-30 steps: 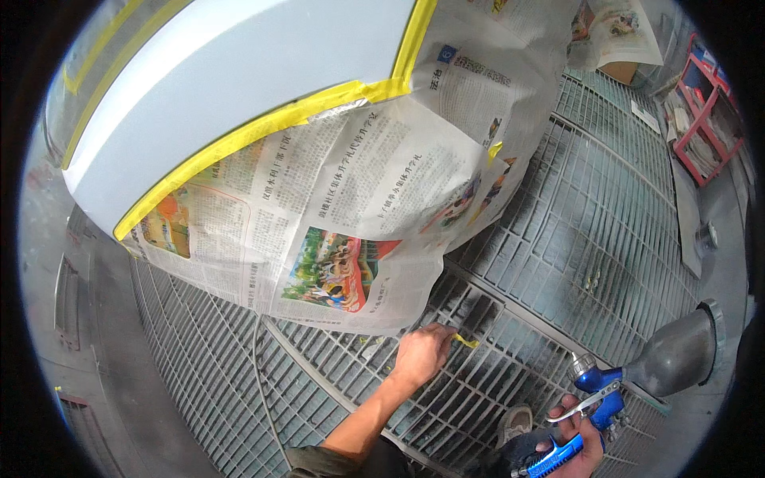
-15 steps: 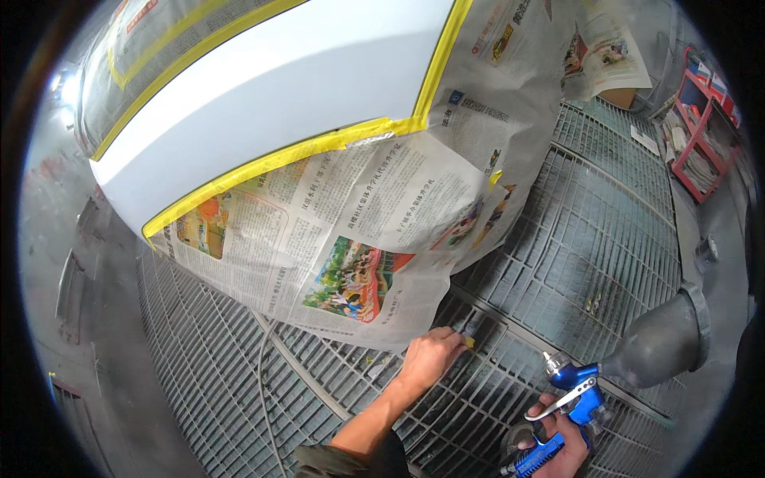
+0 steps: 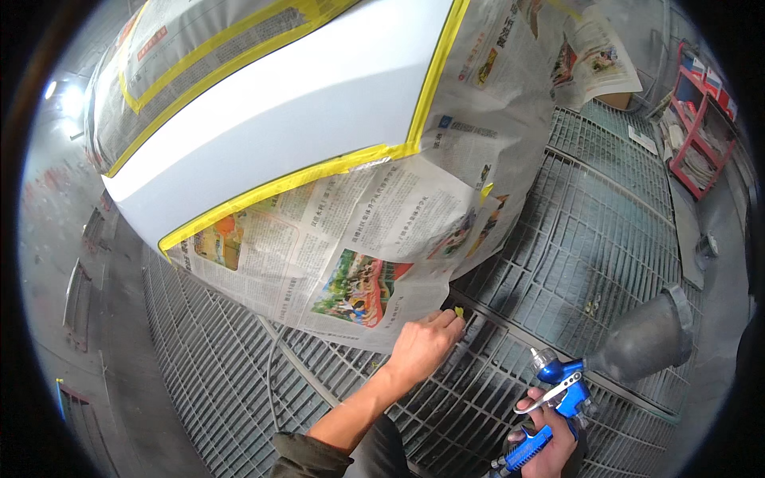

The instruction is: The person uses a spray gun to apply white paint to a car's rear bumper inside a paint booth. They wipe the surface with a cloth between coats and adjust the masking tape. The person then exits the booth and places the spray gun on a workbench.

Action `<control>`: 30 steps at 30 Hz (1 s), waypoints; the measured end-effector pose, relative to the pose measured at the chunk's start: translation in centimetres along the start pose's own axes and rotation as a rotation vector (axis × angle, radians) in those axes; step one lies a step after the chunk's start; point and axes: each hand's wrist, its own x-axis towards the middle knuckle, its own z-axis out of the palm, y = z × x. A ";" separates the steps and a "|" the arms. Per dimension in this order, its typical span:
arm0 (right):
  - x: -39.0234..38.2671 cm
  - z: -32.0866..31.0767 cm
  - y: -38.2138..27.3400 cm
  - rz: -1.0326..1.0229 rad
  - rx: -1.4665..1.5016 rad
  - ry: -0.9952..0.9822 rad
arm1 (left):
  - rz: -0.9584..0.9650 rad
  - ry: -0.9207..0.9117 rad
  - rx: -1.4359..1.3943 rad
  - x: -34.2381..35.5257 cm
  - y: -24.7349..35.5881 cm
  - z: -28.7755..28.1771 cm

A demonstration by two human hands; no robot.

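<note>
My left hand (image 3: 428, 344) is closed at the lower right corner of the newspaper masking sheet (image 3: 366, 215), with a small piece of yellow tape (image 3: 460, 311) poking out past its fingertips. The fingertips themselves are partly hidden. Yellow masking tape (image 3: 271, 187) runs along the sheet's upper edge and borders a smooth white car body panel (image 3: 279, 103). In my right hand (image 3: 550, 446) is a blue spray gun (image 3: 562, 374), its fingers wrapped round the handle and by the silver trigger. A dark cup (image 3: 645, 338) sits on the gun, which points toward the upper left.
Metal floor grating (image 3: 590, 215) lies beneath the covered panel. A thin hose (image 3: 271, 374) crosses it at lower left. At the far right stands a red shelf rack (image 3: 701, 131) with items on it. More newspaper (image 3: 598, 60) hangs at the upper right.
My left hand has moved slightly up against the sheet's lower corner. The spray gun in my right hand has shifted a little left. The whole view has tilted slightly.
</note>
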 end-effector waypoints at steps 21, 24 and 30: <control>-0.4 0.1 0.2 0.026 0.128 -0.010 | -0.316 0.443 -0.057 -1.8 -2.0 -1.5; -0.5 0.0 0.3 0.025 0.109 -0.018 | -0.285 0.618 0.225 -2.8 -4.0 -3.5; -0.5 0.1 0.6 0.009 0.050 -0.037 | -0.284 0.685 0.330 -4.8 -5.5 -5.0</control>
